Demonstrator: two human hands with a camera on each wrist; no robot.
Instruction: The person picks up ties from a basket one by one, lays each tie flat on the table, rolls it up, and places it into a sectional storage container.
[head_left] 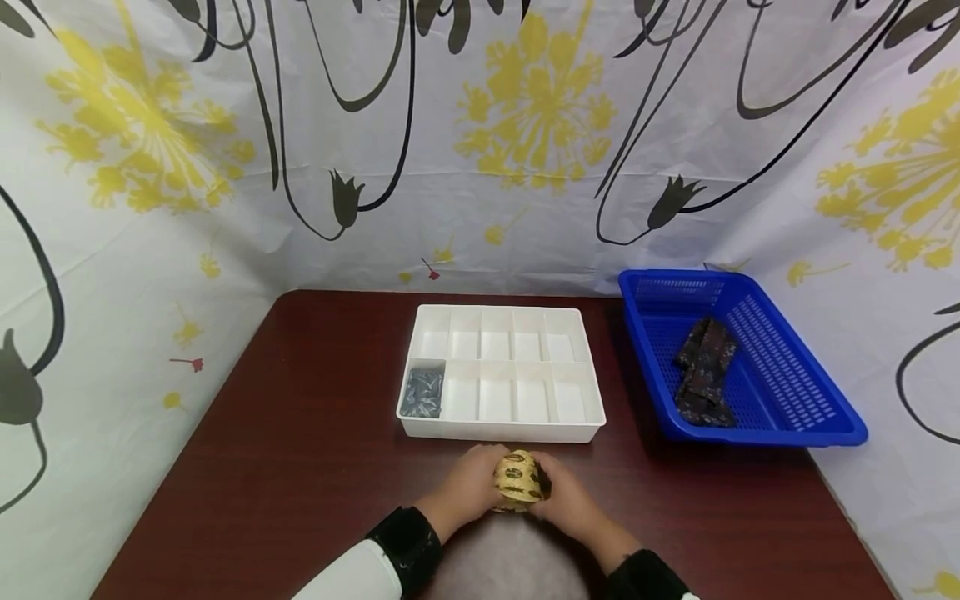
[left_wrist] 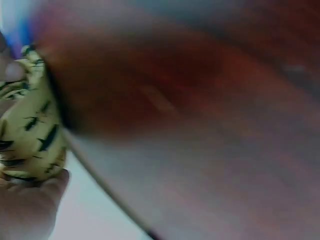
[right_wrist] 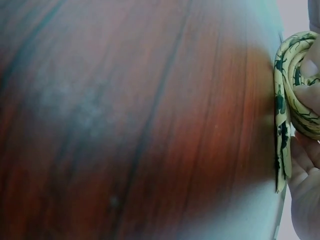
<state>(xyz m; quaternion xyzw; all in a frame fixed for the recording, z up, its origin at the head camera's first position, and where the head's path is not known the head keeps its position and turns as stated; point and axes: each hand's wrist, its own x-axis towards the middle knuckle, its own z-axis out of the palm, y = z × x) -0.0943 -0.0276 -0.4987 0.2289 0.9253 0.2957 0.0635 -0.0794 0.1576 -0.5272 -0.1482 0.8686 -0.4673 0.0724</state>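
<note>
Both hands, left hand (head_left: 468, 482) and right hand (head_left: 566, 496), grip the rolled yellow tie (head_left: 517, 481), its roll axis lying left-right.

No text, label, brand, number or sign can be read in any of the views. The backdrop cloth (head_left: 480, 150) across the upper part of the frame carries only yellow flowers and black stems, and the rolled yellow fabric (head_left: 517, 481) at the lower centre shows only dark marks, no letters.
</note>
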